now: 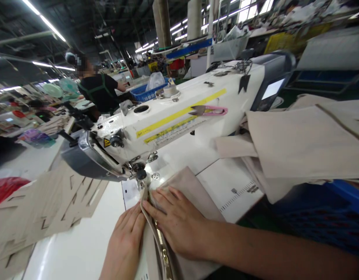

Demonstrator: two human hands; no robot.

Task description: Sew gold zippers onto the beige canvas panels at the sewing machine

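Note:
A white sewing machine (179, 112) stands across the middle of the view, its needle area just ahead of my hands. A beige fabric piece (193, 190) lies on the machine bed, with a gold-toothed zipper (159, 235) running along it toward me. My right hand (179, 217) rests on the fabric to the right of the zipper, fingers spread and flat. Left of the zipper, my left hand (126, 237) lies with its fingers extended, the tips beside the zipper tape. The tape's far end reaches the presser foot, where the needle is hard to make out.
Beige cut pieces (51, 202) lie in a pile at the left. More beige fabric (290, 144) hangs over a blue crate (313, 217) at the right. Pink-handled snips (210, 111) rest against the machine arm. A person (99, 89) in dark clothes works beyond it.

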